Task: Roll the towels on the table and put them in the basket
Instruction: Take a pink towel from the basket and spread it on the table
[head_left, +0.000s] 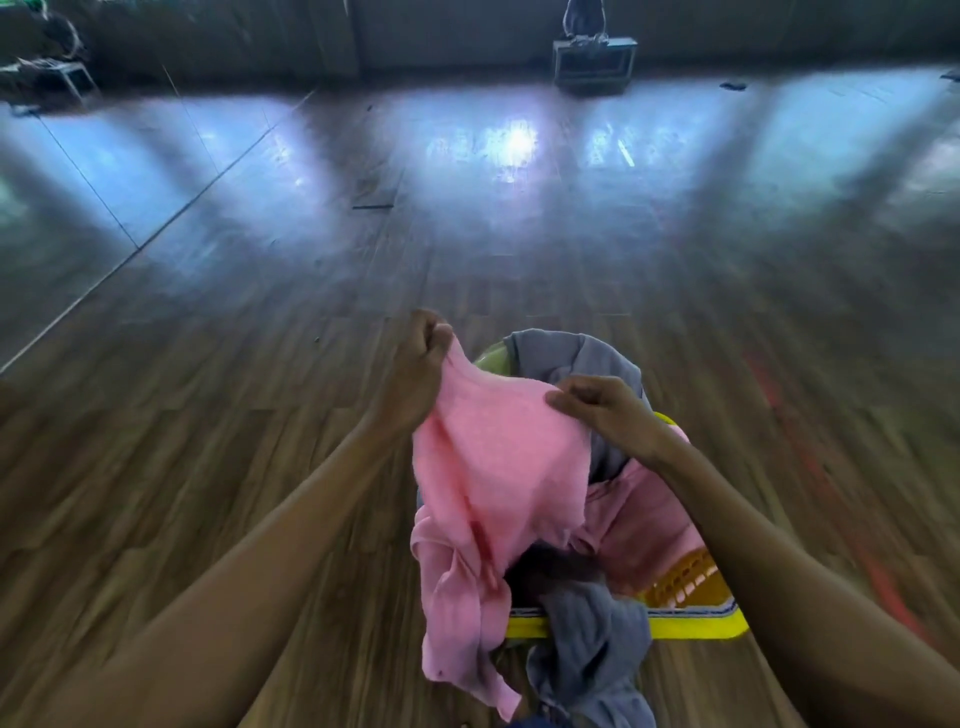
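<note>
A pink towel (488, 467) hangs above a yellow basket (691, 626) on the wooden floor. My left hand (415, 364) is shut on the towel's upper left corner and lifts it. The fingers of my right hand (608, 410) pinch its upper right edge. The towel's lower part drapes down over the basket's near left rim. Grey towels (587, 358) and another pink cloth (644, 525) lie loose inside the basket, and a grey one (597, 654) spills over its front edge. No table is in view.
Wide wooden floor (260, 441) stretches ahead with bright window reflections. A grey box-like object (595, 65) stands at the far wall, and a small stool with clutter (52, 78) sits at the far left. A red line (831, 467) runs along the floor on the right.
</note>
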